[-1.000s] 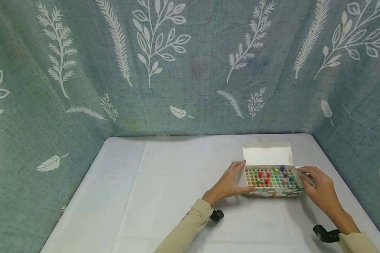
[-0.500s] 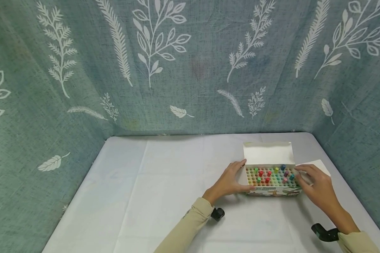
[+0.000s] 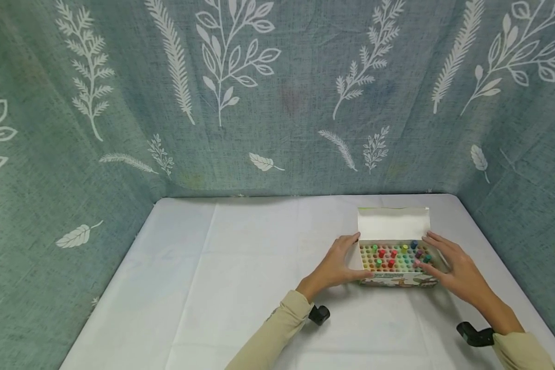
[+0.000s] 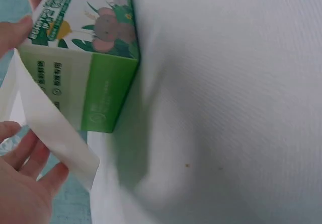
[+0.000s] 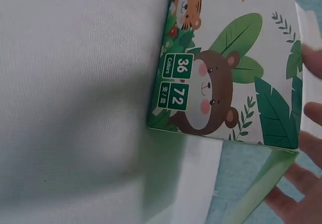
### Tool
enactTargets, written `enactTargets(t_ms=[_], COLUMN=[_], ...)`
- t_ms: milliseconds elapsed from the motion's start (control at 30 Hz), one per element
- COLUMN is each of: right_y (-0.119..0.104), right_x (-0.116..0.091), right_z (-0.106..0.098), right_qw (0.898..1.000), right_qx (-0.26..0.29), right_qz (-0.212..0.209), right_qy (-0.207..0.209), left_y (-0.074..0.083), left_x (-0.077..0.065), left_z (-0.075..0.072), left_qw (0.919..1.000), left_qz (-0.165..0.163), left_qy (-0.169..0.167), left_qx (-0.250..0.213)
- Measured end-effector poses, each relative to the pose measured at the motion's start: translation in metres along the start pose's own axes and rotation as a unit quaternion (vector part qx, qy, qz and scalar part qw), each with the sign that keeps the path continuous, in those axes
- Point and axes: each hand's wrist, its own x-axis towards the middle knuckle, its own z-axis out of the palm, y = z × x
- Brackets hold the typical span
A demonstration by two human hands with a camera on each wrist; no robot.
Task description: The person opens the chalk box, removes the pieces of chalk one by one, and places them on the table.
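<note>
A printed cardboard box of coloured chalk sticks [image 3: 400,280] stands on the white-covered table with its lid [image 3: 393,224] raised at the back. Several coloured tips rise above its holed tray. My left hand [image 3: 330,264] grips the box's left end, thumb at the front edge and fingers toward the back corner. In the left wrist view its fingers lie against a white end flap [image 4: 55,123]. Over the right end, my right hand [image 3: 458,270] has its fingers spread, with the thumb over the tray. A pale green end flap [image 5: 261,186] lies against its fingers in the right wrist view.
The white cloth [image 3: 240,288] covers the table. A green-blue curtain with white leaf prints [image 3: 296,103] surrounds its back and sides. Black wrist devices [image 3: 320,314] are worn below both hands.
The right end flap, which stuck out to the right, no longer shows beyond the right hand. That hand has shifted left over the tray with its fingers spreading. The left hand stays put.
</note>
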Motion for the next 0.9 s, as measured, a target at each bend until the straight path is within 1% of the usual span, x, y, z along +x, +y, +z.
enactTargets(t_ms=[133, 200, 267, 367, 433, 500, 600, 667, 767, 833, 900], right_y=[-0.001, 0.0, 0.001, 0.002, 0.003, 0.003, 0.003, 0.002, 0.001, 0.0, -0.002], right_x=[0.003, 0.004, 0.005, 0.005, 0.005, 0.004, 0.003, 0.005, 0.006, 0.006, 0.006], right_z=[0.0, 0.0, 0.001, 0.001, 0.002, 0.002, 0.003, 0.004, 0.004, 0.004, 0.004], right_qw=[1.0, 0.999, 0.999, 0.999, 0.999, 0.999, 0.999, 0.999, 0.999, 0.998, 0.998], right_qx=[-0.004, -0.002, 0.001, 0.0, -0.002, -0.009, -0.02, -0.03, -0.034, -0.035, -0.035], right_qz=[0.008, 0.005, 0.002, -0.002, -0.002, -0.001, 0.001, 0.002, 0.004, 0.008, 0.016], right_qy=[-0.026, -0.031, -0.036, -0.039, -0.039, -0.04, -0.04, -0.04, -0.04, -0.042, -0.047], left_y=[0.005, 0.008, 0.011, 0.018, 0.024, 0.031, 0.041, 0.046, 0.052, 0.054, 0.055], left_x=[-0.002, -0.003, -0.004, -0.003, -0.002, 0.0, 0.004, 0.009, 0.018, 0.023, 0.027], left_z=[-0.003, -0.005, -0.008, -0.011, -0.013, -0.015, -0.017, -0.016, -0.014, -0.011, -0.009], left_qw=[0.9996, 0.9981, 0.9944, 0.9856, 0.9825, 0.9815, 0.9792, 0.9738, 0.9624, 0.9573, 0.9549], left_qz=[0.01, 0.028, 0.052, 0.091, 0.11, 0.124, 0.142, 0.156, 0.174, 0.177, 0.171], left_qy=[0.02, 0.045, 0.08, 0.125, 0.128, 0.107, 0.055, 0.028, -0.001, -0.021, -0.046], left_qx=[0.015, 0.031, 0.045, 0.07, 0.081, 0.099, 0.134, 0.163, 0.209, 0.228, 0.238])
